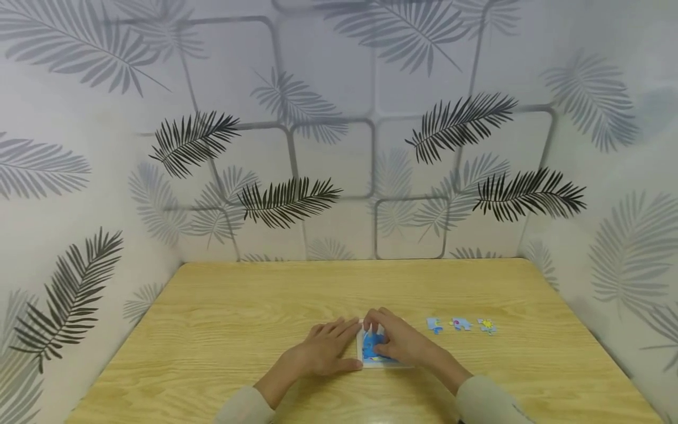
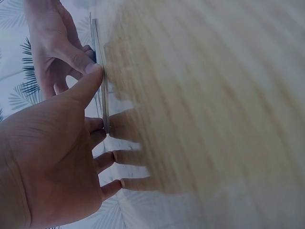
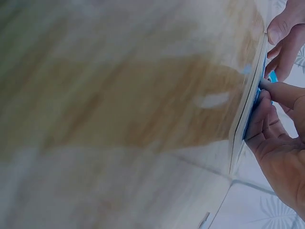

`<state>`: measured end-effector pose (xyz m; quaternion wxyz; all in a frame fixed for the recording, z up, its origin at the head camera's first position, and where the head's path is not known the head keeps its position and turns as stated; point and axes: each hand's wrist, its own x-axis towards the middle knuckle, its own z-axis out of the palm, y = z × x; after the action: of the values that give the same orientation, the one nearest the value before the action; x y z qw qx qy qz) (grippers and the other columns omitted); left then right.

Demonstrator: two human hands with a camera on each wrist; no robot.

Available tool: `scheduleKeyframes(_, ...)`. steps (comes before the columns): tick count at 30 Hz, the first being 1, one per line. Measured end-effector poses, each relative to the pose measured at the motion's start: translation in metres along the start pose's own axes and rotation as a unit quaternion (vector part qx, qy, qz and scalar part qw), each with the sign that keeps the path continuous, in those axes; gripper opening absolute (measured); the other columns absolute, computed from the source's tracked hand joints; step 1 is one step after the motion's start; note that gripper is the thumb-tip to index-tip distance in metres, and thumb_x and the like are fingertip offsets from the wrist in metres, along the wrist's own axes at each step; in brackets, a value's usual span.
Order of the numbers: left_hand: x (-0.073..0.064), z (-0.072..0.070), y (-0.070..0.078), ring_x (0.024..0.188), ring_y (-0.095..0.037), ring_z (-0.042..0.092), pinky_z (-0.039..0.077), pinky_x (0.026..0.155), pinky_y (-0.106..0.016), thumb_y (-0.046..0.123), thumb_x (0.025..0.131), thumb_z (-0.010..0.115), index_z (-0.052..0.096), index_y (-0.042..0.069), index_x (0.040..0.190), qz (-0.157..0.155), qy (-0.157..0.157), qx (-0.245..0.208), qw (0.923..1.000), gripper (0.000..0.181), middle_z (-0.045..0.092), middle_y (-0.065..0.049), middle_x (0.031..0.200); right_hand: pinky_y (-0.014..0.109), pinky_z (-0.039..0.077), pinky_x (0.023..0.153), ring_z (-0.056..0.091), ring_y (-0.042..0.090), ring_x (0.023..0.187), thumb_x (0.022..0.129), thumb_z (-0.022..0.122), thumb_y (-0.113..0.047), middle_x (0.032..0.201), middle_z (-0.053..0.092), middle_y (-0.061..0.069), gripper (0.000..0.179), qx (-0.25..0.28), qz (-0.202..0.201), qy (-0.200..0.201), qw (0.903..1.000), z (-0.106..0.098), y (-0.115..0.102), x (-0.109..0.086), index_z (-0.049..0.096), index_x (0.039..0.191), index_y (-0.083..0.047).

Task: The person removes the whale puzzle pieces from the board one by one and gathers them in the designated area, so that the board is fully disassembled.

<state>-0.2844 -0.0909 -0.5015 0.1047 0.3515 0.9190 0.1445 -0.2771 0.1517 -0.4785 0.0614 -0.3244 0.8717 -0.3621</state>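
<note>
A small jigsaw puzzle board [image 1: 359, 348] with a blue picture and a pale rim lies on the table before me. My left hand [image 1: 324, 348] rests at its left edge, fingers straight, thumb at the near corner; in the left wrist view its fingertips [image 2: 110, 189] touch the table. My right hand [image 1: 402, 343] is over the board, thumb and curled fingers pinching a blue puzzle piece [image 3: 272, 76] that stands tilted up from the board. The right hand covers much of the picture.
Three loose puzzle pieces lie in a row to the right of the board: a pale blue one [image 1: 434, 324], a blue and pink one [image 1: 461, 324] and one with a yellow sun [image 1: 486, 325]. The wooden table [image 1: 238, 306] meets a leaf-patterned wall covering [image 1: 339, 229] at the back.
</note>
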Motion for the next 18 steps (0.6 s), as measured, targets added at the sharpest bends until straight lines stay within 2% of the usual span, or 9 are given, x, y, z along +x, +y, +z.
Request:
scheduleKeyframes(10, 0.0041, 0.0014, -0.0042, 0.159, -0.034, 0.016, 0.015, 0.124, -0.063, 0.067, 0.101, 0.051, 0.019, 0.025, 0.168, 0.004, -0.003, -0.005, 1.0, 0.086, 0.019, -0.001, 0.174, 0.023, 0.051, 0.071, 0.053, 0.01, 0.078, 0.093, 0.072, 0.008, 0.115, 0.057, 0.007, 0.035, 0.013, -0.017, -0.005, 0.9998, 0.0005, 0.0037, -0.0001, 0.063, 0.119, -0.014)
scheduleKeyframes(18, 0.0027, 0.0002, -0.003, 0.16, -0.035, 0.015, 0.015, 0.124, -0.064, 0.07, 0.1, 0.048, 0.017, 0.027, 0.168, 0.007, -0.008, -0.012, 0.9999, 0.087, 0.017, 0.0, 0.174, 0.022, 0.051, 0.068, 0.052, 0.006, 0.074, 0.09, 0.073, 0.01, 0.115, 0.059, 0.008, 0.037, 0.012, -0.038, 0.018, 0.999, 0.004, 0.0057, -0.0018, 0.065, 0.116, -0.014)
